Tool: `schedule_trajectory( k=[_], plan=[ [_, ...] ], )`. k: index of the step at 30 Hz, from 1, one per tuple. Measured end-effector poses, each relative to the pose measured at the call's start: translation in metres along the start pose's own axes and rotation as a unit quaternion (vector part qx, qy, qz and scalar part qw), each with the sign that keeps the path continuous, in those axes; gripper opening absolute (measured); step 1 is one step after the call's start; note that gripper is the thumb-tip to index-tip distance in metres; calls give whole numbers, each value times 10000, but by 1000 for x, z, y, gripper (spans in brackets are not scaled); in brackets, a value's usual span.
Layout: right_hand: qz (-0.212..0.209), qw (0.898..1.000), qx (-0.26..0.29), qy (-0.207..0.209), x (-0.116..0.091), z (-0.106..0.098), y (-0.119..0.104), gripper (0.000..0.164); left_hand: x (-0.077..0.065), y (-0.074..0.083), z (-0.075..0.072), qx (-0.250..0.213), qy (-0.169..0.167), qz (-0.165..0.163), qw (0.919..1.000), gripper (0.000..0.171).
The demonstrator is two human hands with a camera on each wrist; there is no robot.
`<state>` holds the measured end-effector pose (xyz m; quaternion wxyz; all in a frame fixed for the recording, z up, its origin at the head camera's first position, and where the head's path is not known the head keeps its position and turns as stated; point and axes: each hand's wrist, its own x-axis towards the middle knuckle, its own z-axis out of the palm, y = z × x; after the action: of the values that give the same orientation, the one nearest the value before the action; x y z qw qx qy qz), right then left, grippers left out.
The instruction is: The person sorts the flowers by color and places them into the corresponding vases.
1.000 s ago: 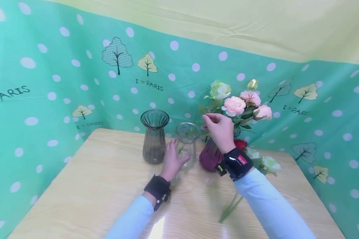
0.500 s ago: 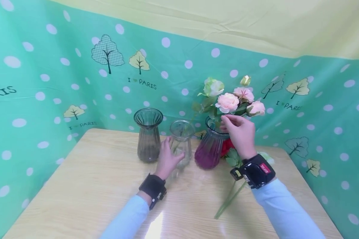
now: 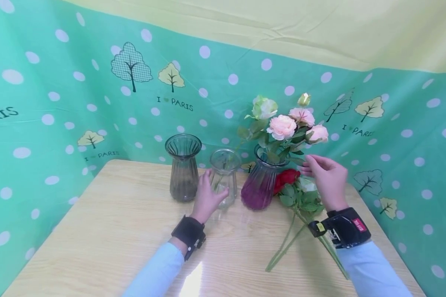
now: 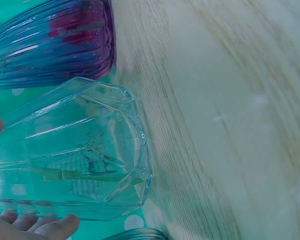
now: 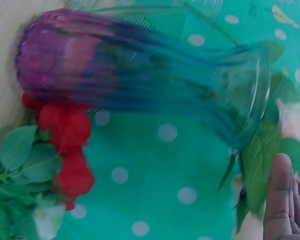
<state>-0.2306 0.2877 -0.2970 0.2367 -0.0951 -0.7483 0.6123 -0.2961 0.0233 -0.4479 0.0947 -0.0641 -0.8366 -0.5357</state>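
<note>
My left hand (image 3: 208, 200) holds a clear glass vase (image 3: 226, 181), thumb on one side and fingers on the other. A flower stem (image 4: 80, 175) stands inside this vase; it appears to belong to the white-green flower (image 3: 264, 108) leaning right. Right of it stands a blue-to-purple glass vase (image 3: 258, 189) with pink flowers (image 3: 282, 127) in it. Beside that vase's rim and leaves, my right hand (image 3: 327, 179) is raised. Its fingers (image 5: 279, 200) look extended, close to a green leaf (image 5: 262, 160), and I see nothing held; whether they touch the leaf, I cannot tell.
A grey glass vase (image 3: 184, 177) stands left of the clear one. Red flowers (image 3: 286, 179) and a white flower (image 3: 307, 184) lie on the wooden table (image 3: 115, 239) at the right, their green stems (image 3: 282, 251) pointing toward me. A patterned green cloth (image 3: 96, 82) hangs behind.
My right hand has moved right and down, away from the clear vase's flower, past the purple vase. The left hand stays at the clear vase. The view has shifted slightly.
</note>
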Motion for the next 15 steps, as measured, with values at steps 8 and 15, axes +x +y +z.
schedule_trajectory(
  k=[8, 15],
  plan=[
    [657, 9977, -126, 128, 1, -31, 25, 52, 0, 0, 1, 4, -29, 32, 10000, 87],
    [900, 9955, -278, 106, 0, -51, 56, 46, 0, 0, 0, 59, 27, 153, 9999, 87]
  ],
)
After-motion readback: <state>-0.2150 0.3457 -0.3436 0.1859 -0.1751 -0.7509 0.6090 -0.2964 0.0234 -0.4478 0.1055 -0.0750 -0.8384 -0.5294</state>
